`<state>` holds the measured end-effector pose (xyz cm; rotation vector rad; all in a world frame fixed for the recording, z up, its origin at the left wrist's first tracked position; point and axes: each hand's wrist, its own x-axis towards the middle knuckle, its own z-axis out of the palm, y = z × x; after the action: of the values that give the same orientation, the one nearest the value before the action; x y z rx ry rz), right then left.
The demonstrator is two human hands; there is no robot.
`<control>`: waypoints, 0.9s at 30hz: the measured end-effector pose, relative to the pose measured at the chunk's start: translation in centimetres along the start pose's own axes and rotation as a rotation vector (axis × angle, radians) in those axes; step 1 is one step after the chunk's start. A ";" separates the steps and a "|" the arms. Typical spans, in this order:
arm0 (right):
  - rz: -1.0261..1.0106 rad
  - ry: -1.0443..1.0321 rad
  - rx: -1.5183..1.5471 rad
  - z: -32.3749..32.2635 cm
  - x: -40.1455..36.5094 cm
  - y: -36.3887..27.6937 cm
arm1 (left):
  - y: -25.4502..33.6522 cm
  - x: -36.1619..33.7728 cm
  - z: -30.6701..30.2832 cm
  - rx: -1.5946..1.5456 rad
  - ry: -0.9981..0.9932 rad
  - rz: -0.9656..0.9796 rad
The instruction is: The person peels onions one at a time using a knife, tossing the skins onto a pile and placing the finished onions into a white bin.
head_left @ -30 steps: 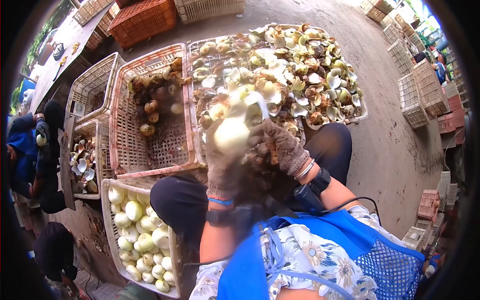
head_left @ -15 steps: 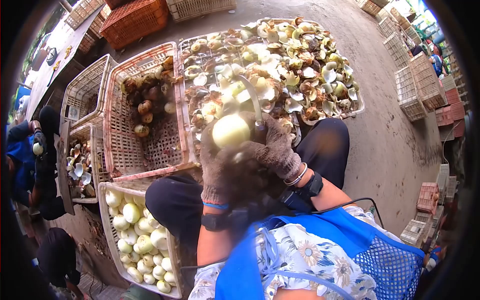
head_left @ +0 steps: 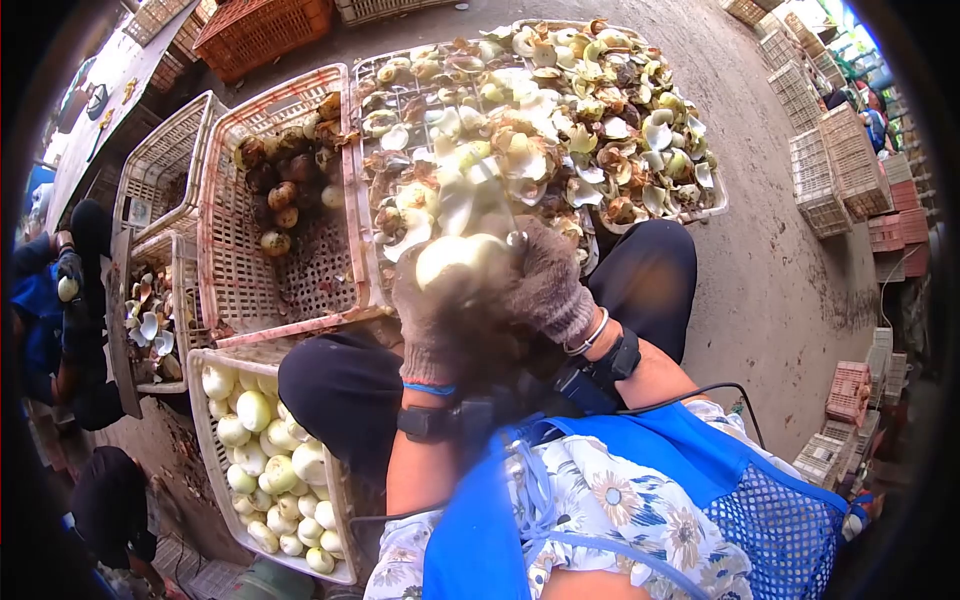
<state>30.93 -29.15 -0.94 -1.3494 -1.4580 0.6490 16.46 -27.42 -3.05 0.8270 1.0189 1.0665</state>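
Note:
My left hand (head_left: 428, 315), in a brown knitted glove, is wrapped round a pale peeled onion (head_left: 447, 260) above my lap. Close on its right, my gloved right hand (head_left: 548, 285) is closed on a knife, whose handle end (head_left: 516, 239) shows as a small shiny spot; its blade is blurred. Beyond both hands lies a heap of onion skins (head_left: 590, 130) on white crates. Unpeeled onions (head_left: 285, 195) sit in a reddish-white crate (head_left: 225, 250) on the left. Peeled onions (head_left: 270, 450) fill a white crate (head_left: 345, 510) beside my knee.
At the left edge, a co-worker's gloved hand (head_left: 69, 268) is near a pale onion (head_left: 67, 289), beside a crate of skins (head_left: 150, 325). An orange crate (head_left: 262, 38) stands at the back. Stacked crates (head_left: 855, 165) line the right side.
The knife's curved blade, raised and plain before, is now lower and blurred beside the onion. The view has shifted slightly, and both hands remain close together.

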 end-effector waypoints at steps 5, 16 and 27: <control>0.119 0.171 -0.017 -1.3 2.3 1.8 | -0.1 -1.1 0.5 -0.584 -0.090 -0.055; 0.319 -0.122 0.553 -0.2 -0.4 -2.9 | 2.2 -2.3 0.8 -0.849 -0.266 -0.068; -0.531 -0.077 -0.727 -1.8 -2.4 6.0 | 0.0 -0.5 -0.3 0.480 0.062 0.268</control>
<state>34.67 -30.43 -6.32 -1.3630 -2.1191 -0.2073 16.08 -27.90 -3.07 1.3561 1.2652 1.0908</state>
